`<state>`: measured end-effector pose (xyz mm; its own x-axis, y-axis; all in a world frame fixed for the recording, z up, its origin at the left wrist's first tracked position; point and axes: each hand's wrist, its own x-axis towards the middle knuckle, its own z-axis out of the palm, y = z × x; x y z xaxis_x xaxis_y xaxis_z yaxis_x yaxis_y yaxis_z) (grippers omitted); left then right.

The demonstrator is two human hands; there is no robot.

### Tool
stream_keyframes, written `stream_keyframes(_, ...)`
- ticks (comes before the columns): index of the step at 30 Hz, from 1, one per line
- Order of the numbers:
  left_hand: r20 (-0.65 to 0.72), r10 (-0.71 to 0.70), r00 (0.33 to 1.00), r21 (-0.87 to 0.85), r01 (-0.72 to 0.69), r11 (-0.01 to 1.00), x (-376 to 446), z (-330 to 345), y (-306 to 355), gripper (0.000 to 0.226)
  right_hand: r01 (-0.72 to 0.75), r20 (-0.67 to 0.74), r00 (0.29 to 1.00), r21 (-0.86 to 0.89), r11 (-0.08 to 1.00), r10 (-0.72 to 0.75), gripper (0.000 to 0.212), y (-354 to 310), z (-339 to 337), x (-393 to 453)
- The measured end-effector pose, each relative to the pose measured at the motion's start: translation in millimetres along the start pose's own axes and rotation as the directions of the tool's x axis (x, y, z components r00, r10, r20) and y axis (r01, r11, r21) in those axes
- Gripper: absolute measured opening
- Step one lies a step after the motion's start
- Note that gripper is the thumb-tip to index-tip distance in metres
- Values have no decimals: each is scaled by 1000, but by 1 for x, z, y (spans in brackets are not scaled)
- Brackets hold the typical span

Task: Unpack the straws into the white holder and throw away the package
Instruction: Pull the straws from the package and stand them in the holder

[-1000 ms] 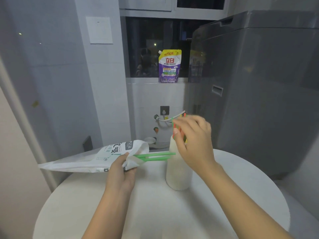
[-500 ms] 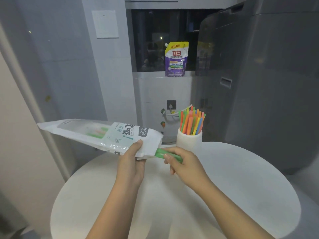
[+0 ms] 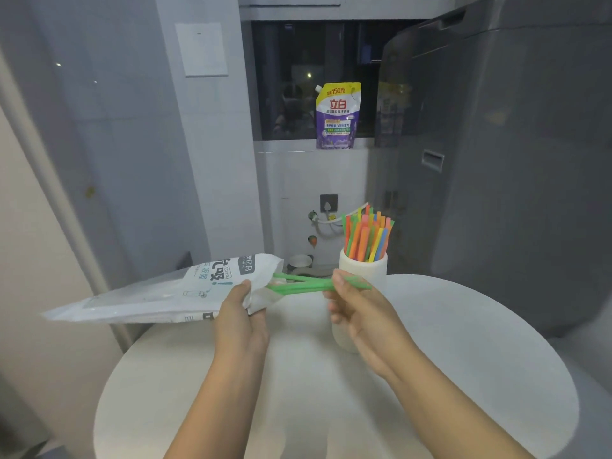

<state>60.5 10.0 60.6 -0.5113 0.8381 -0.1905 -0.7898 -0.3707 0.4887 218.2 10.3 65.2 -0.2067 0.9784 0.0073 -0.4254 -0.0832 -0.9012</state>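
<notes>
Package (image 3: 172, 293), white printed plastic, lies near-horizontal above the table (image 3: 463, 376), your left hand (image 3: 243, 321) gripping its open end. White holder (image 3: 362, 270) stands full of colored straws (image 3: 366, 238). Your right hand (image 3: 361, 313) pinches green straws (image 3: 298, 284) half out of the mouth.

Head-worn view, forward-down, near table (image 3: 463, 359)

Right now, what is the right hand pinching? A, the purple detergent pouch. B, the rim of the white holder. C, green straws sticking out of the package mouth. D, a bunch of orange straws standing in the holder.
C: the right hand pinches the green straws that stick out of the open end of the package, which the left hand holds.
</notes>
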Motion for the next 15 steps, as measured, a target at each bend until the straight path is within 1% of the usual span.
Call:
stream_keyframes(1, 0, 3, 1000, 0, -3, 1000, -1, 1, -1, 44, -27, 2, 1000, 47, 999, 27, 37, 4, 4, 0)
stream_keyframes(3, 11, 10, 1000, 8, -10, 1000, -4, 4, -5, 43, -73, -1, 997, 136, 988, 74, 25, 9, 12, 2)
stream_keyframes(5, 19, 4, 1000, 10, -4, 1000, -8, 6, -10, 45, -83, -17, 996, 253, 964, 90, 12, 12, 18, 6)
stream_keyframes(6, 26, -7, 1000, 13, 7, 1000, -9, 6, -12, 46, -72, -30, 996, 312, 947, 86, 10, 12, 20, 8)
stream_keyframes(7, 30, -20, 999, 19, 19, 1000, -11, 6, -15, 47, -57, -42, 996, 353, 934, 77, 14, 12, 23, 9)
stream_keyframes(8, 31, -31, 999, 25, 30, 999, -12, 5, -16, 47, -48, -55, 996, 365, 930, 73, 22, 12, 25, 9)
stream_keyframes(10, 29, -47, 998, 32, 46, 998, -14, 5, -20, 46, -48, -87, 993, 309, 950, 79, 30, 14, 30, 10)
stream_keyframes(12, 22, -65, 998, 36, 65, 997, -15, 5, -22, 46, -57, -122, 989, 221, 974, 85, 29, 18, 35, 10)
stream_keyframes(15, 23, -101, 995, 36, 100, 994, -18, 6, -25, 44, -38, -145, 987, 203, 978, 69, 26, 19, 39, 12)
